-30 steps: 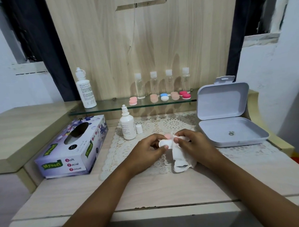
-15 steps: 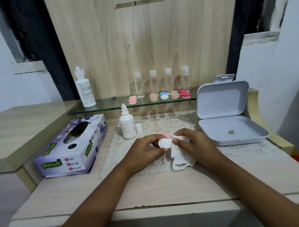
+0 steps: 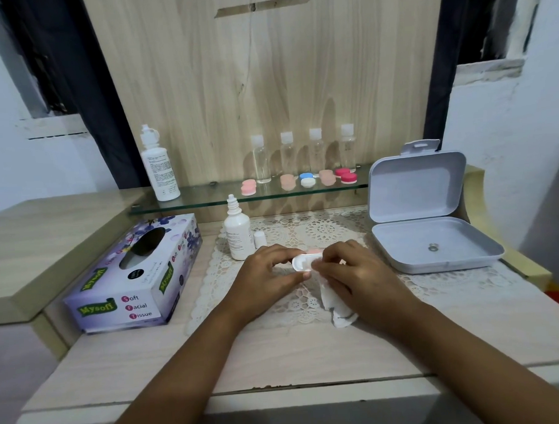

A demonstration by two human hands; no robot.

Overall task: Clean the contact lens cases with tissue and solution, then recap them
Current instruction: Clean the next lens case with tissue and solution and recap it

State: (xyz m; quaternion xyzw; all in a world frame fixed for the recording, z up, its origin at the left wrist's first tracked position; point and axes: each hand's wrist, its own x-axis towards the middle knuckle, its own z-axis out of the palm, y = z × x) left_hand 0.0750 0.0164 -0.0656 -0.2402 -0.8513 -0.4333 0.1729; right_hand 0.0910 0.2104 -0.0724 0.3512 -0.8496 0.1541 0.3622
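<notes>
Over the lace mat, my left hand point(image 3: 268, 273) grips the left end of a white contact lens case point(image 3: 303, 262). My right hand point(image 3: 354, 276) holds a crumpled white tissue point(image 3: 335, 308) and presses it against the case's right end; the tissue hangs down below the hand. A pink cap point(image 3: 313, 251) lies on the mat just behind the case. An uncapped white solution bottle point(image 3: 238, 234) stands to the left of my hands, its small white cap point(image 3: 259, 239) beside it.
A tissue box point(image 3: 130, 282) lies at the left. An open grey plastic box point(image 3: 426, 224) sits at the right. On the glass shelf point(image 3: 207, 199) stand a large bottle point(image 3: 159, 165), several small clear bottles point(image 3: 288, 157) and several coloured lens cases point(image 3: 307, 179).
Both hands stayed in place with the case and tissue between them; the fingers shifted slightly as the tissue worked on the case.
</notes>
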